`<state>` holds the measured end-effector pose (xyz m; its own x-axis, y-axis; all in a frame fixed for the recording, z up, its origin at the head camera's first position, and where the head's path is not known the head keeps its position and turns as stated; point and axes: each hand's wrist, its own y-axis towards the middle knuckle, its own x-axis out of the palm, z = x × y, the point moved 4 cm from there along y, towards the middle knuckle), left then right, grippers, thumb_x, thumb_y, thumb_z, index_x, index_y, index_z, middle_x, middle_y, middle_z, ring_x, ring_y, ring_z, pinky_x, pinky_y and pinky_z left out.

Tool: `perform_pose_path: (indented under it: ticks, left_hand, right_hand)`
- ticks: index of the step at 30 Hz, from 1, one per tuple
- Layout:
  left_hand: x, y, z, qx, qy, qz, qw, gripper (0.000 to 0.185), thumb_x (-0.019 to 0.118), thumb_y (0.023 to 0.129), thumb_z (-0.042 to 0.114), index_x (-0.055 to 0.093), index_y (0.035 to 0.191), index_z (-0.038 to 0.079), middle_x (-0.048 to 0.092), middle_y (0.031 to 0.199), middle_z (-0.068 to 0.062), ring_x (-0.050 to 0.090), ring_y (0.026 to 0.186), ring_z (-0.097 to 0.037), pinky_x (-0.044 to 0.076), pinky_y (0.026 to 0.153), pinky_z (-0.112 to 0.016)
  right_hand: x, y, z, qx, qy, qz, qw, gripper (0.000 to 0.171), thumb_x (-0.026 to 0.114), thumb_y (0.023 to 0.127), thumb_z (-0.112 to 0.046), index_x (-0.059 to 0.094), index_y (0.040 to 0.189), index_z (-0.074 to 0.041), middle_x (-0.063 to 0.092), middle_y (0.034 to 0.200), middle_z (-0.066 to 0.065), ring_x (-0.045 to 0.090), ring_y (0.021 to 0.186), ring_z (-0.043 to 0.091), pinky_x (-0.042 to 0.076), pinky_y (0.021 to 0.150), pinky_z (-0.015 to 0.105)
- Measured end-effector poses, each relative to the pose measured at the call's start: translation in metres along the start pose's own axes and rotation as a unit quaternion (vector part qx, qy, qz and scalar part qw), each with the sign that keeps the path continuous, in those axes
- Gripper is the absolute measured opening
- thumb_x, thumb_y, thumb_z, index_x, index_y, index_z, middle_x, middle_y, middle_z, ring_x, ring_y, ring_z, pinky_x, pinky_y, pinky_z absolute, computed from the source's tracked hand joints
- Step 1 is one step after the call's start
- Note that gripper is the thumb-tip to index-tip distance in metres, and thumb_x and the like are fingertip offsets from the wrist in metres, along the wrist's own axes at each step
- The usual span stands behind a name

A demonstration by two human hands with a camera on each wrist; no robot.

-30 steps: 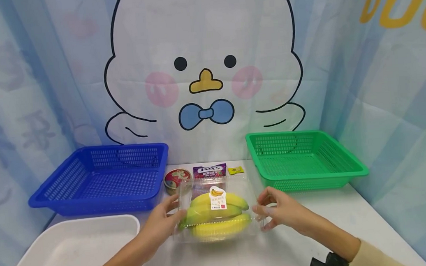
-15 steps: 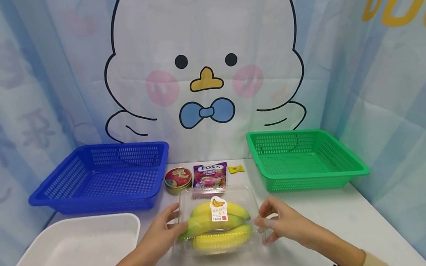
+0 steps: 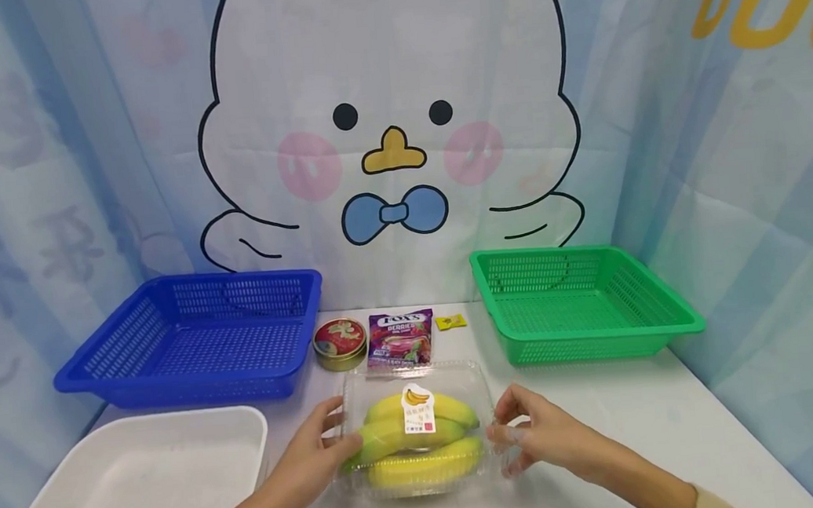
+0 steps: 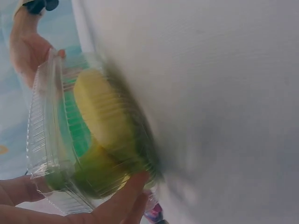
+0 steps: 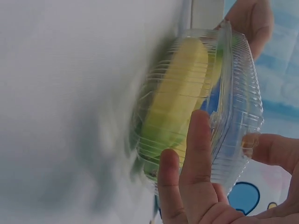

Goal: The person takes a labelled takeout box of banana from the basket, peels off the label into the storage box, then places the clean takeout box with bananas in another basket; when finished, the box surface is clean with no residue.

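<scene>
A clear plastic clamshell box [image 3: 450, 377] with yellow-green bananas [image 3: 424, 464] inside is at the front middle in the head view. Its lid carries a white label [image 3: 418, 410] with a banana picture. My left hand [image 3: 314, 453] grips the box's left side, thumb over the edge. On the opposite side my right hand [image 3: 542, 429] holds it between thumb and fingers. From the right wrist, the ribbed wall of the box [image 5: 243, 93] shows close to the fingers [image 5: 198, 144]. The box sits at or just above the table; I cannot tell which.
Behind the box lie a round red-lidded tin [image 3: 340, 343], a purple candy bag [image 3: 400, 337] and a small yellow packet [image 3: 451, 322]. A blue basket [image 3: 196, 387] stands left, a green basket [image 3: 590, 347] right. A white tray [image 3: 144, 453] is at front left.
Both hands have brought the box down and toward me. The candy bag and tin behind it show more fully. The hands keep their hold throughout.
</scene>
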<state>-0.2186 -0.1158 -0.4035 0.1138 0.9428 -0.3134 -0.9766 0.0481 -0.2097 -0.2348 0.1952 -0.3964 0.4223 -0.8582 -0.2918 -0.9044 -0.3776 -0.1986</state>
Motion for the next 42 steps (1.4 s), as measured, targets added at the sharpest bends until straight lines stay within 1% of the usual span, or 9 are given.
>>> perform_pose_path:
  ticks: [3, 12, 19, 22, 26, 29, 32, 36, 42]
  left_hand:
    - [0.002, 0.0, -0.004, -0.008, 0.002, 0.007, 0.9999, 0.076, 0.07, 0.096, 0.016, 0.035, 0.162, 0.004, 0.045, 0.159, -0.032, 0.059, 0.134, -0.045, 0.06, 0.102, -0.054]
    - [0.005, -0.001, -0.008, 0.006, 0.007, 0.016, 0.9998, 0.074, 0.07, 0.098, 0.019, 0.034, 0.162, 0.006, 0.045, 0.16, -0.03, 0.058, 0.136, -0.046, 0.059, 0.103, -0.055]
    - [0.005, 0.0, -0.008, 0.003, 0.013, 0.012, 0.9998, 0.083, 0.069, 0.098, 0.022, 0.025, 0.166, 0.005, 0.042, 0.161, -0.032, 0.055, 0.138, -0.05, 0.056, 0.107, -0.059]
    - [0.004, -0.001, -0.007, 0.001, 0.012, 0.008, 0.9999, 0.089, 0.07, 0.098, 0.024, 0.018, 0.168, 0.006, 0.039, 0.163, -0.034, 0.053, 0.139, -0.053, 0.054, 0.108, -0.062]
    - [0.003, -0.001, -0.005, 0.017, 0.003, -0.001, 0.9999, 0.094, 0.071, 0.097, 0.025, 0.012, 0.171, 0.016, 0.034, 0.164, -0.036, 0.051, 0.14, -0.057, 0.052, 0.108, -0.067]
    - [0.004, -0.001, -0.004, 0.024, 0.002, -0.009, 0.9997, 0.094, 0.072, 0.097, 0.026, 0.014, 0.171, 0.027, 0.03, 0.167, -0.036, 0.045, 0.143, -0.061, 0.046, 0.111, -0.073]
    - [0.005, 0.0, -0.002, 0.025, 0.002, -0.013, 0.9996, 0.092, 0.072, 0.097, 0.026, 0.019, 0.17, 0.034, 0.025, 0.172, -0.03, 0.035, 0.15, -0.062, 0.037, 0.117, -0.077]
    - [0.007, 0.001, -0.001, 0.033, 0.003, -0.013, 0.9994, 0.086, 0.072, 0.097, 0.023, 0.026, 0.169, 0.035, 0.024, 0.175, -0.023, 0.025, 0.157, -0.057, 0.026, 0.122, -0.079]
    - [0.009, 0.001, -0.003, 0.025, 0.02, -0.007, 0.9995, 0.081, 0.073, 0.096, 0.026, 0.034, 0.166, 0.036, 0.027, 0.174, -0.024, 0.022, 0.159, -0.055, 0.02, 0.123, -0.081]
  right_hand:
    - [0.002, 0.0, 0.003, 0.001, -0.001, -0.002, 1.0, 0.029, 0.069, 0.101, -0.011, 0.047, 0.111, 0.003, 0.056, 0.115, 0.017, 0.07, 0.093, 0.024, 0.068, 0.072, 0.046]
    - [0.0, 0.0, 0.002, 0.002, -0.03, 0.004, 1.0, 0.03, 0.07, 0.1, -0.014, 0.048, 0.112, 0.003, 0.056, 0.116, 0.017, 0.07, 0.096, 0.023, 0.067, 0.07, 0.043]
    - [-0.005, 0.0, -0.001, 0.006, -0.047, 0.0, 0.999, 0.033, 0.073, 0.1, -0.02, 0.052, 0.112, 0.003, 0.057, 0.119, 0.019, 0.071, 0.102, 0.024, 0.068, 0.071, 0.043]
    - [-0.012, 0.002, -0.006, 0.01, -0.081, 0.017, 0.997, 0.035, 0.073, 0.101, -0.026, 0.056, 0.113, 0.002, 0.06, 0.12, 0.019, 0.072, 0.099, 0.023, 0.068, 0.071, 0.041]
    - [-0.025, 0.006, -0.018, -0.008, -0.155, 0.076, 0.985, 0.038, 0.074, 0.1, -0.032, 0.059, 0.116, -0.001, 0.065, 0.118, 0.015, 0.071, 0.098, 0.02, 0.065, 0.069, 0.034]
    - [-0.032, 0.01, -0.031, -0.048, -0.203, 0.113, 0.972, 0.037, 0.075, 0.1, -0.029, 0.06, 0.118, -0.002, 0.067, 0.116, 0.013, 0.068, 0.097, 0.019, 0.062, 0.066, 0.029]
    - [-0.033, 0.016, -0.043, -0.096, -0.239, 0.124, 0.958, 0.031, 0.073, 0.101, -0.026, 0.062, 0.117, -0.003, 0.069, 0.11, 0.01, 0.066, 0.093, 0.016, 0.059, 0.065, 0.026]
    - [-0.026, 0.028, -0.055, -0.144, -0.253, 0.088, 0.953, 0.023, 0.07, 0.103, -0.024, 0.067, 0.115, -0.005, 0.072, 0.105, 0.006, 0.066, 0.088, 0.016, 0.056, 0.066, 0.025]
    - [-0.008, 0.047, -0.069, -0.168, -0.263, 0.012, 0.95, 0.017, 0.069, 0.103, -0.023, 0.07, 0.111, -0.008, 0.072, 0.101, 0.006, 0.066, 0.083, 0.02, 0.057, 0.062, 0.026]
